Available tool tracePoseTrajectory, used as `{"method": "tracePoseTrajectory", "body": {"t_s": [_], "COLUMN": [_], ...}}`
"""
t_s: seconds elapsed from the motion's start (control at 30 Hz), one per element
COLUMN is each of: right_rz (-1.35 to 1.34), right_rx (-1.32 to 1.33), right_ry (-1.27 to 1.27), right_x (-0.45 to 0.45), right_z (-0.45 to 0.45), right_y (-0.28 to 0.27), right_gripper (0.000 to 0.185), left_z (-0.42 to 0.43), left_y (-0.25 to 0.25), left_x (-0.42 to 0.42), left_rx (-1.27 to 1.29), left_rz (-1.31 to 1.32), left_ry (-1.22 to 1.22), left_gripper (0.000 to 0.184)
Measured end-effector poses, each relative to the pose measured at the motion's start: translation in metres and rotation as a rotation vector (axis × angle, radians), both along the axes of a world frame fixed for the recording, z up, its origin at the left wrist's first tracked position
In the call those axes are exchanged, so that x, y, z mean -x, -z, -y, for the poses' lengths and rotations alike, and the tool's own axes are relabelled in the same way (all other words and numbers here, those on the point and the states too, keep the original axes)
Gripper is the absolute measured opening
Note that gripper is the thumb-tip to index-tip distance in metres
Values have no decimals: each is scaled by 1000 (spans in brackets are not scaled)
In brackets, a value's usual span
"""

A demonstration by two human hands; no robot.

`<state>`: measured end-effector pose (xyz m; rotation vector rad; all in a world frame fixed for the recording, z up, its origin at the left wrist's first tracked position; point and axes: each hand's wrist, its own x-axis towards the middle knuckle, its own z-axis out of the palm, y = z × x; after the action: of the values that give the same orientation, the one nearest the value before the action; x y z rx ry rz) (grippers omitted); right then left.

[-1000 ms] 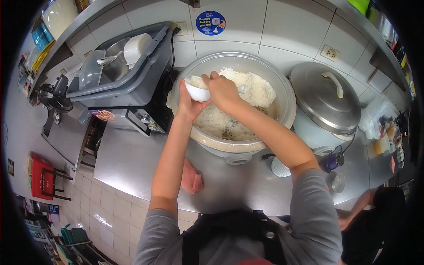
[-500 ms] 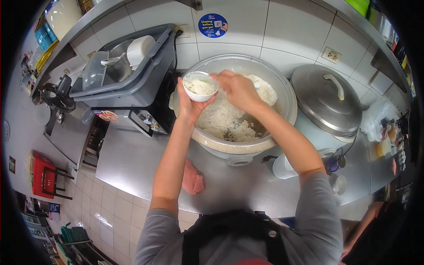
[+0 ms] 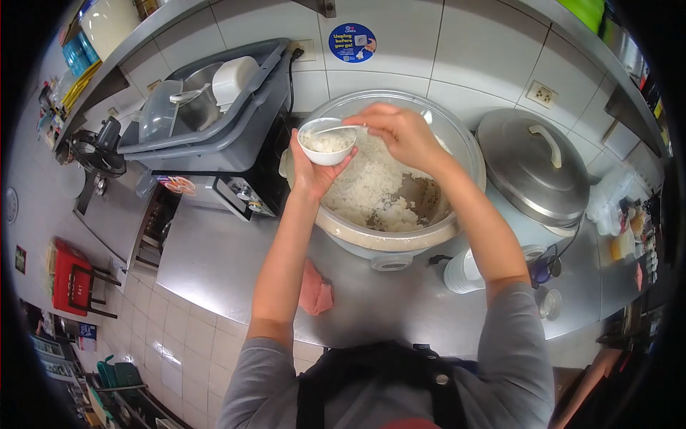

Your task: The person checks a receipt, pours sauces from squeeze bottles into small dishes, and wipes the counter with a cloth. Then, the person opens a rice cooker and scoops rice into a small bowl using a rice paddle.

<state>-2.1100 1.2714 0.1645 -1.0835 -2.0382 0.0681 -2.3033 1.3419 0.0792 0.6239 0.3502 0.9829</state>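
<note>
Steel counter (image 3: 214,264) against white-tiled wall (image 3: 389,39), w/ blue sticker (image 3: 352,43) & socket (image 3: 542,94). Items as we find them:

Rice cooker (image 3: 389,242), lge, lid off, nr wall & in front of us; open top prob. gives both hands room to work. Cooked rice (image 3: 371,171) inside, part of inner pot showing bare on R side.

Bowl (image 3: 326,155), sm., white, w/ rice in it. Location: up over cooker's L side, roughly level; prob. held there so loose grains would drop back into pot.

Our L hand (image 3: 312,179): cups bowl from below, thumb on one side, fingers round the other, opened only to bowl's width; gives a steady base, we judge.

Our R hand (image 3: 409,139): over cooker, fingers pinched closed on white utensil (image 3: 334,129), prob. a spoon, its end at rice in bowl. Exact finger placement partly hidden, can't tell. Light grip prob. suits small mvmts.

Stack of white bowls (image 3: 461,273): on counter, R of cooker's front, prob. kept within easy reach.

Pink cloth (image 3: 315,289): crumpled, nr counter edge, prob. handy for wiping.

Lidded pot (image 3: 532,161): beside cooker on R, metal lid on, prob. keeping contents covered.

Grey tub (image 3: 193,154): atop microwave (image 3: 236,196), L; prob. saves counter space.
</note>
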Motion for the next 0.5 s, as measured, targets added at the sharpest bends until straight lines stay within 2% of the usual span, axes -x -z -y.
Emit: {"method": "tracePoseTrajectory", "body": {"t_s": [0.07, 0.13, 0.27, 0.33, 0.43, 0.5], "right_rz": [53, 126, 100, -57, 32, 34], "right_rx": [83, 10, 19, 35, 84, 19], "right_ry": [-14, 126, 125, 136, 128, 141], "right_x": [2, 10, 11, 4, 10, 15], "right_z": [7, 8, 10, 11, 25, 16], "right_y": [8, 22, 14, -1, -9, 17], "right_gripper": [46, 45, 44, 42, 40, 39], "left_z": [4, 7, 10, 11, 10, 10], "left_y": [-3, -8, -11, -10, -11, -11], "left_x": [-1, -2, -2, -3, -3, -2], "left_rx": [10, 12, -100, -68, -22, -33], "left_rz": [30, -66, -126, -98, -86, -95], "left_ry": [24, 9, -20, -57, -36, -3], "left_gripper": [81, 81, 86, 86, 86, 86]}}
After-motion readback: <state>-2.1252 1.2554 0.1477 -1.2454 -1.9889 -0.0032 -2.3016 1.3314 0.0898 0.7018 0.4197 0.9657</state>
